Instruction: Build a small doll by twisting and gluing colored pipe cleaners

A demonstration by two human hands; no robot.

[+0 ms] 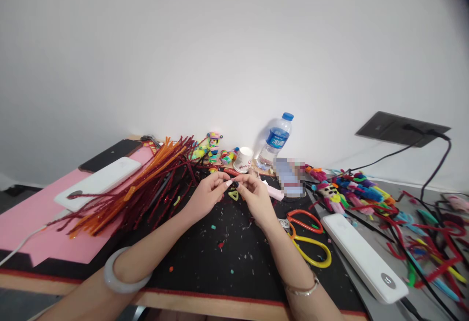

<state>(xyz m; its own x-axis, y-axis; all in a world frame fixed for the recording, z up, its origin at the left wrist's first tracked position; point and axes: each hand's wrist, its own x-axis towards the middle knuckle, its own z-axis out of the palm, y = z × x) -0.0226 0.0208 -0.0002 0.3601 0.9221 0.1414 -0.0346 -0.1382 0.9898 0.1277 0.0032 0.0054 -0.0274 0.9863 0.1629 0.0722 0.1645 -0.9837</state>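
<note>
My left hand (pixel 209 193) and my right hand (pixel 257 198) meet above the black mat (pixel 205 262). Both have their fingertips pinched together on a small dark piece (pixel 235 184), too small to make out in detail. Just below the fingertips is a yellow-green triangular loop (pixel 233 194). Scissors (pixel 309 250) with one red and one yellow handle lie beside my right forearm. To the left of my left hand spreads a bundle of dark red and orange pipe cleaners (pixel 146 184).
Against the wall stand a water bottle (pixel 276 140), a paper cup (pixel 243 160) and a fuzzy doll (pixel 214 145). White power banks (pixel 366 257) lie at both sides, one on pink paper (pixel 32 223). Colourful dolls (pixel 359 189), loose pipe cleaners (pixel 445 262) and cables crowd the right.
</note>
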